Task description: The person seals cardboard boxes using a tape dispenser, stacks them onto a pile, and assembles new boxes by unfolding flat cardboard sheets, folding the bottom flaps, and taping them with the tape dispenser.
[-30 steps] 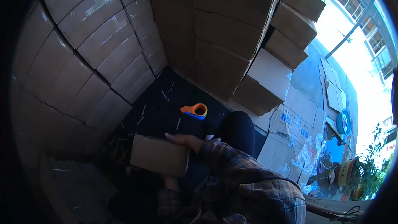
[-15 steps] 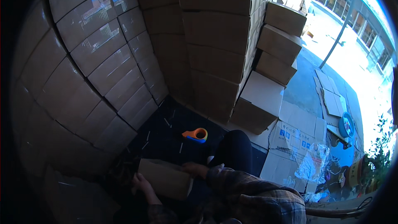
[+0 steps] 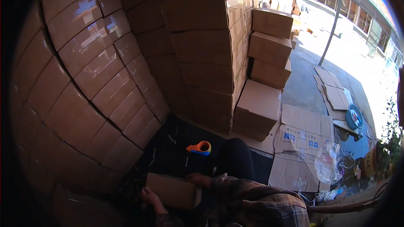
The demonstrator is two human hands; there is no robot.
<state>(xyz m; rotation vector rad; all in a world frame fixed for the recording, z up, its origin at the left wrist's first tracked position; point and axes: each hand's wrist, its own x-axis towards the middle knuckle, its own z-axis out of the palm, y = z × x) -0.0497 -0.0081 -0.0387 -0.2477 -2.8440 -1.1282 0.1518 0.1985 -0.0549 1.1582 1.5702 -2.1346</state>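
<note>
A small brown cardboard box (image 3: 173, 191) lies lengthwise low in the view, in front of my body. At its left end my left hand (image 3: 152, 199) grips the edge with bent fingers. My right hand (image 3: 199, 179) holds the far right corner, its fingertips partly hidden in shadow. Beyond the box, an orange and blue tape dispenser (image 3: 200, 148) rests on the dark floor covering (image 3: 176, 155), apart from both hands.
Sealed cartons (image 3: 84, 54) form a tall wall on the left, with another tall stack (image 3: 202, 42) ahead. Single cartons (image 3: 257, 105) step up at the right. Flattened cardboard (image 3: 301, 143), clear plastic wrap (image 3: 328, 164) and a blue basin (image 3: 354, 116) lie farther right.
The view has shifted and brightened, so the dispenser and floor appear lower. The box has turned slightly, and both hands remain on it.
</note>
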